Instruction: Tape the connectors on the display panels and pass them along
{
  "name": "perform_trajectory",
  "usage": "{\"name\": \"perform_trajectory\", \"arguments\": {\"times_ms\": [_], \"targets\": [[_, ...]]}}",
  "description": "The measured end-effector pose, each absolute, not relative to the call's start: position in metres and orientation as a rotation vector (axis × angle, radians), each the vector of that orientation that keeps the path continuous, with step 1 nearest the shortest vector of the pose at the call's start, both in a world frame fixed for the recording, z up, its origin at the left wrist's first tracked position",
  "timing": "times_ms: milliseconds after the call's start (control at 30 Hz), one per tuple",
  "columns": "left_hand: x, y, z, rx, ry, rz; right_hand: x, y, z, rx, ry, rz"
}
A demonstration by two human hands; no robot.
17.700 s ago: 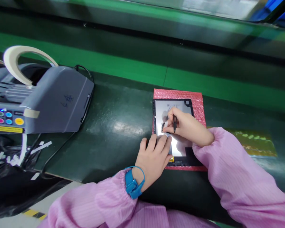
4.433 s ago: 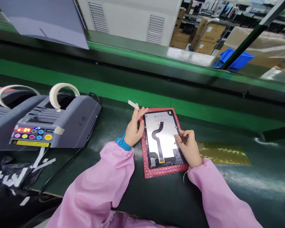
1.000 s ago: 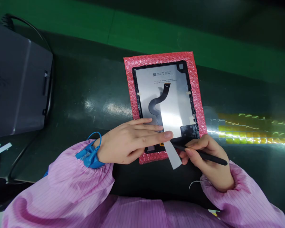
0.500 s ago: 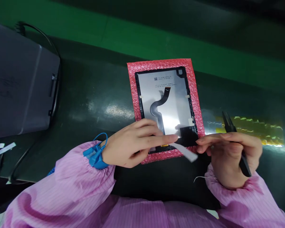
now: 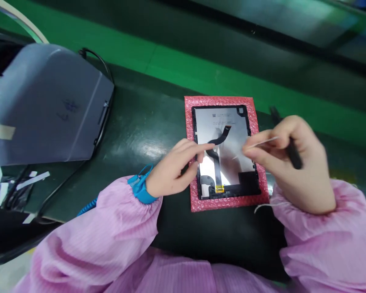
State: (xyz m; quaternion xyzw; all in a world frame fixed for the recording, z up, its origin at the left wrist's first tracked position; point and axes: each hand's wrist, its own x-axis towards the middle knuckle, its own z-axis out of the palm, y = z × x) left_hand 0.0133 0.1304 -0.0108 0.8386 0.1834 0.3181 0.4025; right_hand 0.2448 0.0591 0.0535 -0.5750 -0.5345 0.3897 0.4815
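A tablet display panel (image 5: 201,122) in a black frame lies back side up on a pink bubble-wrap sheet (image 5: 221,100). A dark flex cable (image 5: 217,167) bends over its silver back from a yellow connector (image 5: 219,189). My left hand (image 5: 178,169), with a blue wrist strap (image 5: 142,189), reaches over the panel's left edge; its extended index finger is at the cable and nothing is held. Above the panel's right side, my right hand (image 5: 299,162) pinches a thin white strip (image 5: 264,142) and also keeps a black tool (image 5: 293,152) between its fingers.
On the left stands a large grey machine (image 5: 57,110) with a black cable (image 5: 105,118) along its side. White strips (image 5: 33,181) lie below it at the table's left edge. A shiny yellowish film (image 5: 341,175) is partly hidden behind my right hand.
The white strip, formerly over the panel's lower edge, is now raised in my right hand. My left hand has moved up along the cable, uncovering the yellow connector. The camera view has shifted.
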Motion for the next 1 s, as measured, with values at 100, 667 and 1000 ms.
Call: {"name": "perform_trajectory", "arguments": {"times_ms": [100, 667, 1000], "targets": [[0.009, 0.138, -0.011, 2.212, 0.595, 0.827, 0.245, 0.074, 0.038, -1.507, -1.367, 1.133], [0.010, 0.137, -0.025, 2.760, 0.516, 0.428, 0.237, 0.088, 0.004, -1.687, -1.540, 1.048], [0.012, 0.135, -0.025, 2.909, 0.499, 0.418, 0.232, 0.090, -0.003, -1.686, -1.545, 0.922]]}}
